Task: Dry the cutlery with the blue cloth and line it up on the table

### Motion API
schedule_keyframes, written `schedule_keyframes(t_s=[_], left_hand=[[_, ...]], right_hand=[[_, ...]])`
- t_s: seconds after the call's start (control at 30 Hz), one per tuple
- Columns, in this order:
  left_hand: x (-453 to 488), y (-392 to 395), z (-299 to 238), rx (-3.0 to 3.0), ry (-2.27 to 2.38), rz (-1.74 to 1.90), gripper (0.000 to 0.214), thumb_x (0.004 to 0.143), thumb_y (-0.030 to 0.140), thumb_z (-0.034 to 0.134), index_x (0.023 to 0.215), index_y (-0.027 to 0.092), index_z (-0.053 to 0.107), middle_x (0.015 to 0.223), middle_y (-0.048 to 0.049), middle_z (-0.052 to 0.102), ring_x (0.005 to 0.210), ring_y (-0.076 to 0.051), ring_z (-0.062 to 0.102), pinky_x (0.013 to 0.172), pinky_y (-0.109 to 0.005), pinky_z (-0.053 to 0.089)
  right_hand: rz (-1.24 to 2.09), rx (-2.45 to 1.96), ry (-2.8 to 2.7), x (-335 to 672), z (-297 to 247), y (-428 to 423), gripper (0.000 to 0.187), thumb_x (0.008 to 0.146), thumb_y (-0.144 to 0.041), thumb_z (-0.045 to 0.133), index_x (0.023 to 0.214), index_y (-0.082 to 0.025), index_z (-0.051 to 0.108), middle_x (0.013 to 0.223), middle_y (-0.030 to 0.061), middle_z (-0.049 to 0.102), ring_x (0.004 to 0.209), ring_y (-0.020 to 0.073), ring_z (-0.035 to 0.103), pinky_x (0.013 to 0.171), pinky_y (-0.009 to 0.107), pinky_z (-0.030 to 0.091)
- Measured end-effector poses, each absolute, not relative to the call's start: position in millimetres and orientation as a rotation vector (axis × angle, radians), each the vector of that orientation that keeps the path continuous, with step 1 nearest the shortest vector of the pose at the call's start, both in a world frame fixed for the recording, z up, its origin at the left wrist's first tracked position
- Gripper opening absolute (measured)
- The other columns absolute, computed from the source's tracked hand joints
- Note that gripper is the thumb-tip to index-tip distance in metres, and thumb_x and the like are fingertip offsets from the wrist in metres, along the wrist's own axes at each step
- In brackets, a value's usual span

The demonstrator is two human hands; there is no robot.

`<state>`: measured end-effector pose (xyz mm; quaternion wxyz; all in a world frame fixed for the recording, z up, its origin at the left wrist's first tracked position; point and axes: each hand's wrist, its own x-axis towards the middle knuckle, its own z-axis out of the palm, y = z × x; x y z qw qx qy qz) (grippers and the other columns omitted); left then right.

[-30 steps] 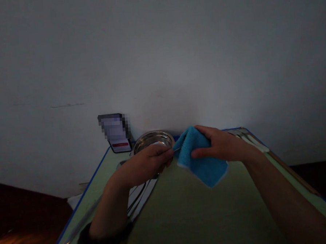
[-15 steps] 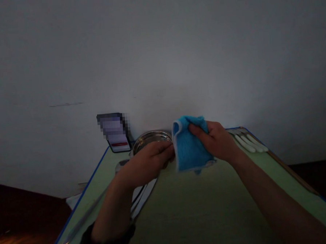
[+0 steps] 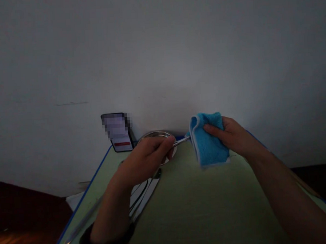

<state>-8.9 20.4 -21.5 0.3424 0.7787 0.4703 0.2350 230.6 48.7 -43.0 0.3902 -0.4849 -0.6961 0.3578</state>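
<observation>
My left hand (image 3: 156,151) is closed in a pinch on a slim metal utensil (image 3: 180,141), whose far end goes behind the blue cloth, so its kind is hidden. Folded round that end is a blue cloth (image 3: 210,145) with a pale edge, gripped by my right hand (image 3: 230,135) with the thumb on top. Both hands are in the air over the table. Behind my left hand stands a round shiny metal bowl (image 3: 159,133), partly covered by the hand. Under my left forearm lie several flat utensils with dark and pale parts (image 3: 145,194).
A phone (image 3: 120,135) leans against the wall at the back left. The pale green table (image 3: 200,203) has a blue edge. A long thin object (image 3: 81,224) lies near its left edge. The wall (image 3: 159,56) rises directly behind the table.
My right hand and the cloth have moved to the right, away from my left hand. A length of the metal utensil now shows between them. My right forearm now covers the white-handled cutlery.
</observation>
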Motion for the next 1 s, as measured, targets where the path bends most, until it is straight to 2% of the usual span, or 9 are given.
schedule_keyframes(t_s=[0.1,0.27,0.47,0.7,0.9,1.0], left_hand=[[-7,22,-20,2.065,1.326,0.710,0.050,0.088,0.047,0.032,0.054,0.015,0.048,0.050,0.0030,0.044,0.046,-0.007,0.040,0.042,-0.018,0.029],[-7,23,-20,2.076,1.421,0.729,0.051,0.088,0.044,0.031,0.049,0.016,0.048,0.046,0.0018,0.044,0.045,-0.009,0.041,0.042,-0.020,0.030],[0,18,-14,2.191,1.367,0.653,0.048,0.088,0.040,0.034,0.048,0.016,0.047,0.044,0.0028,0.045,0.044,-0.009,0.041,0.044,-0.020,0.029],[6,15,-13,2.267,1.336,0.641,0.052,0.090,0.039,0.029,0.047,0.016,0.046,0.042,0.0030,0.046,0.045,-0.009,0.045,0.048,-0.021,0.031],[5,14,-14,2.236,1.190,0.509,0.048,0.090,0.037,0.030,0.053,0.015,0.052,0.048,0.0021,0.049,0.048,-0.009,0.046,0.048,-0.020,0.034],[-3,14,-12,2.214,0.999,0.453,0.030,0.087,0.027,0.038,0.072,0.016,0.061,0.058,0.0026,0.051,0.054,-0.009,0.048,0.050,-0.019,0.036]], right_hand=[[1.009,-1.233,-1.903,234,-40,46,0.031,0.076,-0.048,0.055,0.085,-0.018,0.054,0.075,0.0011,0.059,0.064,0.0146,0.055,0.055,0.026,0.045],[0.969,-1.274,-2.182,231,-29,42,0.028,0.077,-0.045,0.054,0.086,-0.019,0.057,0.079,0.0011,0.062,0.070,0.0155,0.058,0.062,0.027,0.045],[1.027,-1.254,-2.276,232,-20,37,0.022,0.076,-0.041,0.056,0.085,-0.021,0.058,0.080,0.0004,0.063,0.071,0.0155,0.059,0.061,0.026,0.046],[1.007,-1.314,-2.306,237,-19,35,0.029,0.075,-0.047,0.056,0.090,-0.022,0.061,0.085,0.0022,0.066,0.073,0.0177,0.062,0.058,0.026,0.046],[0.949,-1.265,-2.481,229,-11,28,0.029,0.076,-0.047,0.055,0.087,-0.023,0.065,0.079,0.0016,0.067,0.065,0.0157,0.061,0.054,0.025,0.044],[0.895,-1.249,-2.552,230,-9,25,0.030,0.078,-0.047,0.054,0.093,-0.023,0.065,0.084,0.0025,0.066,0.070,0.0169,0.060,0.059,0.027,0.045]])
